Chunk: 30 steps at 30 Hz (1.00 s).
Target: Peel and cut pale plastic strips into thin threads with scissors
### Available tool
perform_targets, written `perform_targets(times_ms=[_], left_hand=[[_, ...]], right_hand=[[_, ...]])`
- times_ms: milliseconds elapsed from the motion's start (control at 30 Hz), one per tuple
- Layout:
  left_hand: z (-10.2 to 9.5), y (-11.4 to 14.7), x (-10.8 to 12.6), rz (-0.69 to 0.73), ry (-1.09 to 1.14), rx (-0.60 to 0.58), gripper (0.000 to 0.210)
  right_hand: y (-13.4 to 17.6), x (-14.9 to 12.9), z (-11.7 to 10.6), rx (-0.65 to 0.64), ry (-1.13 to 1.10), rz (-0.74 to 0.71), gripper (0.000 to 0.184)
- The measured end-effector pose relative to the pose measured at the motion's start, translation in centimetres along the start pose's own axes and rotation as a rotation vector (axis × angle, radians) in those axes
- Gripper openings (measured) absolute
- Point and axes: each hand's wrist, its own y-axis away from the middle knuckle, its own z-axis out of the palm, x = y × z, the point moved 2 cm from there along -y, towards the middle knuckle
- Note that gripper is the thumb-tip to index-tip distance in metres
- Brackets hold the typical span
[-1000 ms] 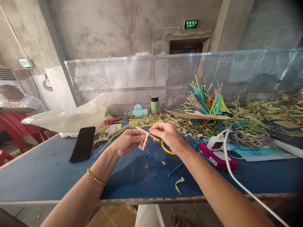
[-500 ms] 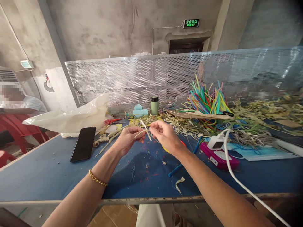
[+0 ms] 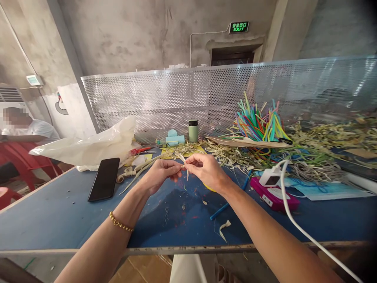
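Pale plant-fibre strips (image 3: 182, 158) are pinched between my two hands above the blue tabletop. My left hand (image 3: 162, 173), with a gold bead bracelet on its wrist, is closed with thumb and fingertips on the strips. Close against it, my right hand (image 3: 206, 169) is also closed on them, fingertips almost touching the left ones. One strip end sticks up and another hangs below the fingers. How the strips cross is partly hidden. A yellow round thing (image 3: 209, 187) shows partly under my right hand.
A black phone (image 3: 104, 179) lies left, near a white plastic bag (image 3: 88, 151). Dried fibre scraps (image 3: 229, 159), a green bottle (image 3: 193, 131) and coloured pipe cleaners (image 3: 259, 122) are behind. At right are a magenta power strip (image 3: 275, 196) and its white cable (image 3: 306, 232). A person (image 3: 32, 129) sits far left.
My hands have drawn closer together, fingertips now meeting on the strips. The strip that stuck out over my left fingers is now mostly hidden, and the crossing strip has turned more upright.
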Motion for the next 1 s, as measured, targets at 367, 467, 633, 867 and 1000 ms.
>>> perform_targets(times_ms=[367,467,633,867,1000], left_hand=[[0.2,0.0,0.3,0.104,-0.193,0.071,0.014],[0.4,0.1,-0.2,0.016,-0.285,-0.015,0.012],[0.4,0.2,-1.3,-0.070,-0.350,-0.069,0.013],[0.3,0.5,-2.0,-0.189,-0.400,-0.071,0.009],[0.3,0.4,-2.5,-0.170,-0.624,-0.050,0.010]], right_hand=[[-0.3,0.5,-0.2,0.034,-0.260,0.182,0.011],[-0.1,1.1,0.3,-0.042,-0.074,0.194,0.007],[0.6,1.0,1.4,-0.143,0.216,0.214,0.006],[1.3,1.6,2.8,-0.106,0.132,0.417,0.006],[1.6,2.8,3.6,-0.072,0.040,0.549,0.007]])
